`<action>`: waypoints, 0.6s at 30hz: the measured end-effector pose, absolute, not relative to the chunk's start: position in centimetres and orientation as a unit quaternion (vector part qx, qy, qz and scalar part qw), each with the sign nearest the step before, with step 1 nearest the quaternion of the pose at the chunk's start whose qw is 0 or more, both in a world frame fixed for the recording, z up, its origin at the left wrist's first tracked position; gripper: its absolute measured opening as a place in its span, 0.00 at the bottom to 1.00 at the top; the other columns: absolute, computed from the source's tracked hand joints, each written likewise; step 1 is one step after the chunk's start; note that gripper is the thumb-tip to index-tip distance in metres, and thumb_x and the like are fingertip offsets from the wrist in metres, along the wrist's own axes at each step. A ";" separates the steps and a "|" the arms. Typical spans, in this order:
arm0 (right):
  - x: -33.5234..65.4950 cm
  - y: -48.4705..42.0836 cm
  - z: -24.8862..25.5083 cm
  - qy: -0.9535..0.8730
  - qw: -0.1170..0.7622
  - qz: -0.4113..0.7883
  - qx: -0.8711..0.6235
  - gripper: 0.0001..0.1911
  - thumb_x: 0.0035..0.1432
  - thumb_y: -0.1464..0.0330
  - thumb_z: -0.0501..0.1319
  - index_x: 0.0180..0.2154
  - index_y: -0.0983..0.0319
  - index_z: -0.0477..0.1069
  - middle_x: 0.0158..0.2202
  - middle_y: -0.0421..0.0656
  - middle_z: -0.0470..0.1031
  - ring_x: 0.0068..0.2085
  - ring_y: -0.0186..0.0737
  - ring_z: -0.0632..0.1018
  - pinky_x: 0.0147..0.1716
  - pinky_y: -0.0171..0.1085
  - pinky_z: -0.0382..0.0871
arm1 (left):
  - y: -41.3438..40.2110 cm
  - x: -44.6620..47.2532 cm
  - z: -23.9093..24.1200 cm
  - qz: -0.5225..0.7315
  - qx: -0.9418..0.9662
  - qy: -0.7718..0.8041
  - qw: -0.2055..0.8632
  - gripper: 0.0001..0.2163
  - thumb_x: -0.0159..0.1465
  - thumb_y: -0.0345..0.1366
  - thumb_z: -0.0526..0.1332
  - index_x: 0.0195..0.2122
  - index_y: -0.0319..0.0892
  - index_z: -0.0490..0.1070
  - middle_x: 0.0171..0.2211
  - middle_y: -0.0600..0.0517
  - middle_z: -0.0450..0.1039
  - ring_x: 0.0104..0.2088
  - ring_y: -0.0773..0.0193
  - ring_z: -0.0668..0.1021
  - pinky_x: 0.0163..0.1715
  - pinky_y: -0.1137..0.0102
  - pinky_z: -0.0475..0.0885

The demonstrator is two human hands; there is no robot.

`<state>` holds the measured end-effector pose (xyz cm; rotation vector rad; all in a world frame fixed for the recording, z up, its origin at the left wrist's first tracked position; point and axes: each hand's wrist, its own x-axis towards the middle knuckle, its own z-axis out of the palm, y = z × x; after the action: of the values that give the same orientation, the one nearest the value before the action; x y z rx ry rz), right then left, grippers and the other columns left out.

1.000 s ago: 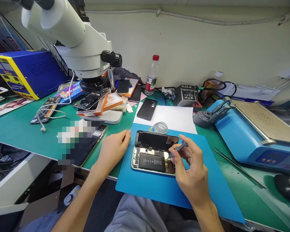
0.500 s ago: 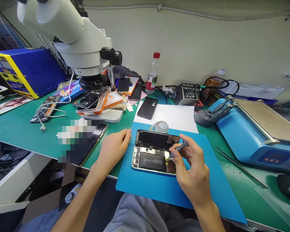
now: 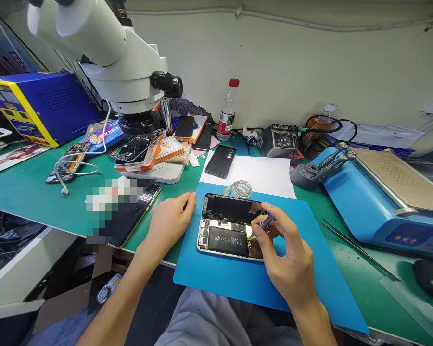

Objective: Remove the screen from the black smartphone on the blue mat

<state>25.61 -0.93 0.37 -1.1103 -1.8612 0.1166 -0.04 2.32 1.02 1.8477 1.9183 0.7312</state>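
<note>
The right hand pinches a small screwdriver, its tip on the opened phone's three o'clock end. The left hand, loosely curled and empty, rests at its nine o'clock.

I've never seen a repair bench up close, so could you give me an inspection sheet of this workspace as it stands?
Surface: green bench top with a blue rubber mat at the front edge.
Job's things: opened smartphone with black battery showing, on the mat; slim grey screwdriver, tip inside its right end.
Clutter: black phone on white paper, clear tape roll, red-capped plastic bottle, long metal tweezers.
Hands: left hand rests beside the smartphone's left end; right hand pinches the screwdriver.
Cables: loose white cable on the left.
Surroundings: white microscope overhead, blue machine at right, pale wall.
</note>
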 end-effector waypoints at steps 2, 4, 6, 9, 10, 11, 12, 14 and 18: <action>25.6 -1.0 0.4 -0.761 0.467 0.058 -0.446 0.27 0.72 0.72 0.63 0.68 0.51 0.64 0.46 0.42 0.83 0.38 0.40 0.84 0.35 0.39 0.81 | 2.3 -0.1 1.0 0.260 0.657 0.682 0.190 0.22 0.78 0.46 0.48 0.26 0.47 0.63 0.22 0.54 0.71 0.26 0.59 0.75 0.30 0.66 0.56; 25.6 -0.9 0.3 -0.767 0.465 0.045 -0.440 0.27 0.71 0.71 0.65 0.67 0.52 0.64 0.46 0.42 0.83 0.36 0.39 0.82 0.32 0.39 0.79 | 2.3 -0.1 1.0 0.259 0.658 0.682 0.190 0.22 0.78 0.46 0.48 0.26 0.47 0.63 0.22 0.54 0.71 0.26 0.59 0.75 0.30 0.66 0.56; 25.7 -0.9 0.3 -0.768 0.462 0.026 -0.442 0.28 0.69 0.70 0.69 0.66 0.51 0.66 0.47 0.43 0.83 0.33 0.37 0.79 0.30 0.39 0.77 | 2.3 -0.1 1.0 0.258 0.658 0.681 0.190 0.21 0.78 0.45 0.48 0.26 0.47 0.63 0.22 0.54 0.71 0.26 0.59 0.75 0.30 0.66 0.56; 25.8 -0.9 0.3 -0.759 0.468 0.032 -0.451 0.26 0.70 0.70 0.67 0.65 0.50 0.67 0.47 0.42 0.82 0.33 0.37 0.77 0.33 0.40 0.78 | 2.3 0.0 1.0 0.257 0.658 0.682 0.190 0.22 0.78 0.45 0.48 0.26 0.47 0.63 0.23 0.54 0.71 0.26 0.59 0.74 0.30 0.66 0.56; 25.8 -1.0 0.4 -0.759 0.470 0.046 -0.448 0.24 0.72 0.71 0.63 0.66 0.50 0.67 0.48 0.42 0.82 0.34 0.37 0.78 0.35 0.40 0.78 | 2.3 0.0 1.0 0.257 0.657 0.683 0.189 0.22 0.78 0.45 0.48 0.26 0.47 0.63 0.23 0.54 0.71 0.26 0.59 0.74 0.30 0.66 0.56; 25.9 -1.0 0.4 -0.762 0.470 0.063 -0.441 0.24 0.74 0.72 0.59 0.66 0.51 0.66 0.49 0.43 0.82 0.38 0.39 0.80 0.37 0.41 0.79 | 2.3 0.0 1.0 0.257 0.657 0.683 0.189 0.22 0.78 0.46 0.48 0.26 0.47 0.63 0.23 0.54 0.71 0.26 0.59 0.75 0.30 0.66 0.56; 25.9 -1.0 0.4 -0.767 0.468 0.078 -0.433 0.24 0.75 0.73 0.55 0.68 0.51 0.65 0.51 0.44 0.81 0.42 0.41 0.81 0.40 0.43 0.79 | 2.3 0.0 1.0 0.257 0.657 0.684 0.188 0.22 0.78 0.46 0.48 0.26 0.47 0.63 0.23 0.54 0.71 0.26 0.59 0.75 0.30 0.66 0.56; 26.0 -1.1 0.4 -0.773 0.467 0.091 -0.419 0.26 0.74 0.74 0.53 0.69 0.52 0.63 0.56 0.46 0.80 0.52 0.45 0.81 0.43 0.44 0.79 | 2.3 0.0 1.0 0.256 0.657 0.683 0.187 0.22 0.78 0.46 0.48 0.26 0.47 0.63 0.23 0.54 0.72 0.26 0.59 0.75 0.30 0.66 0.56; 26.0 -1.0 0.3 -0.769 0.479 0.071 -0.417 0.29 0.70 0.75 0.62 0.68 0.52 0.64 0.59 0.46 0.78 0.58 0.47 0.79 0.42 0.41 0.79 | 2.3 0.0 1.0 0.257 0.659 0.683 0.185 0.21 0.78 0.45 0.48 0.26 0.47 0.63 0.23 0.54 0.71 0.26 0.59 0.75 0.30 0.66 0.56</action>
<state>26.00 -0.99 0.33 -1.0187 -1.8771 0.1728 -0.04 2.30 0.99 1.8566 1.9238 0.7229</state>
